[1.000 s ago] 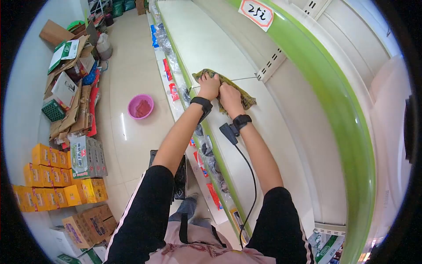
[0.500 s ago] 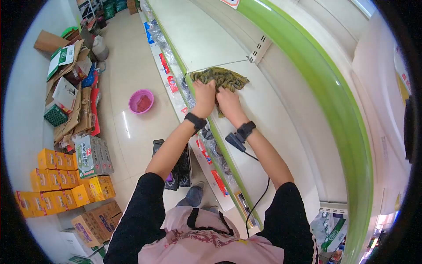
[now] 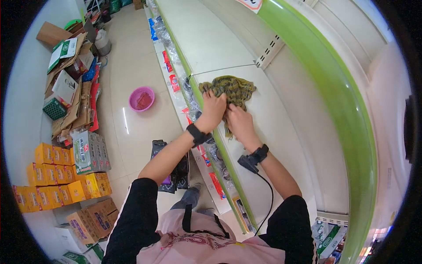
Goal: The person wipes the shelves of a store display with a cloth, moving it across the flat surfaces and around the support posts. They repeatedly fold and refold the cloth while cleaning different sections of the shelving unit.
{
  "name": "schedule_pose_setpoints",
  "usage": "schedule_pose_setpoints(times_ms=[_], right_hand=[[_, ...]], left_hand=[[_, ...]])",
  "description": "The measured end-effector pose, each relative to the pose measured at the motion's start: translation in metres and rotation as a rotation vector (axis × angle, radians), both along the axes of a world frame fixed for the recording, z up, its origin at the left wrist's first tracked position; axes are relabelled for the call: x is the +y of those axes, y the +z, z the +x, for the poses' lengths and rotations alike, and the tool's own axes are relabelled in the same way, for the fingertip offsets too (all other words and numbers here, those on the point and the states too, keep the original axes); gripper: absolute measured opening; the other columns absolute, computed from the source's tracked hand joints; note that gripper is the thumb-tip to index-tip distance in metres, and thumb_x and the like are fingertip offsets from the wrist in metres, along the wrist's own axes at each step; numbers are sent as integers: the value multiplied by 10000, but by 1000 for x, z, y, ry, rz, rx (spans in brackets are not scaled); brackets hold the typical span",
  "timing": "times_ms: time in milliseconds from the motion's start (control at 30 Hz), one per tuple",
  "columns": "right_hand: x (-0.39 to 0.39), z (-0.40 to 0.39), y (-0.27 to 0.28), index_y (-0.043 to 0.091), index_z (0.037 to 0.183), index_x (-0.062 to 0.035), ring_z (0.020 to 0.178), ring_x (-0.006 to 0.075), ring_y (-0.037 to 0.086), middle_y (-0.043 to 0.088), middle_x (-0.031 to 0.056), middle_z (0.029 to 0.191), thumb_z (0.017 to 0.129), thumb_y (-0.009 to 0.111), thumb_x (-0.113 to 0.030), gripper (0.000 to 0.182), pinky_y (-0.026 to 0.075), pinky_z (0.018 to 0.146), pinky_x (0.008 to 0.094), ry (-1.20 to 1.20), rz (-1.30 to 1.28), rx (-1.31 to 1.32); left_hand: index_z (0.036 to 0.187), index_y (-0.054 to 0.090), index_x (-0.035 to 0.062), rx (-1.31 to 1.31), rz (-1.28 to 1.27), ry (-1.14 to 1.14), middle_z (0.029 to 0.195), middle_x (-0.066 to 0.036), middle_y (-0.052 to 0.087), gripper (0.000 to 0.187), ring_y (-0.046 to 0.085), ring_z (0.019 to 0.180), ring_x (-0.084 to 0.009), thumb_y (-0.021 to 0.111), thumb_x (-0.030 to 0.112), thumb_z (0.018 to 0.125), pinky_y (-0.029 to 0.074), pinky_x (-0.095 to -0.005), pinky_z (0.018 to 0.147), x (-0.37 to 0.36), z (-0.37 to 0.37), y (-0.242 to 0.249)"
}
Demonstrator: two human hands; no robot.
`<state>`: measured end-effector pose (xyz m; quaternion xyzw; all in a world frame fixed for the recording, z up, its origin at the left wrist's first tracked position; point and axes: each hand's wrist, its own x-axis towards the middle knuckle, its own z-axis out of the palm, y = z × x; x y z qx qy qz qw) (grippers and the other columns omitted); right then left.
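A yellow-green and dark patterned cloth [image 3: 235, 88] lies crumpled on the white shelf [image 3: 268, 119], near the shelf's green front edge. My left hand [image 3: 214, 110] is closed on the cloth's near left part, with the fingers bent into the fabric. Beside it, my right hand [image 3: 241, 125] grips the cloth's near side, and a strip of fabric hangs down between the two hands. Both wrists wear black bands. From the right wristband [image 3: 257, 156] a black device with a cable runs down toward my body.
Left on the floor stands a pink basin [image 3: 141, 99] holding a reddish cloth. Yellow boxes [image 3: 52, 171] and flattened cardboard [image 3: 70, 105] line the left wall. Packaged goods [image 3: 215, 185] fill the shelf below. A curved green-edged shelf [image 3: 325, 79] overhangs on the right.
Both hands and the cloth have shifted slightly toward me and to the right on the shelf. The cloth's far part looks more bunched. Both hands keep their grip.
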<state>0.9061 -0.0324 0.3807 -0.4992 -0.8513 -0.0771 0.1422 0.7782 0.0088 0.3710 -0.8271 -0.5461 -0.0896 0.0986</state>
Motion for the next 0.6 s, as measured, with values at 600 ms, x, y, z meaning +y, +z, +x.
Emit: schedule_pose_setpoints(times_ms=[600], right_hand=[[116,-25,-10,650,733,-56,772,280,644,627,123,814,786,543,-91,124,532,636,374,-296,164,-62]], left_hand=[[1167,459,55,-312,-46,-8,1317,-278,428,303,430,1206,-452,441,131,875,370,-511,973,150,-4,-36]])
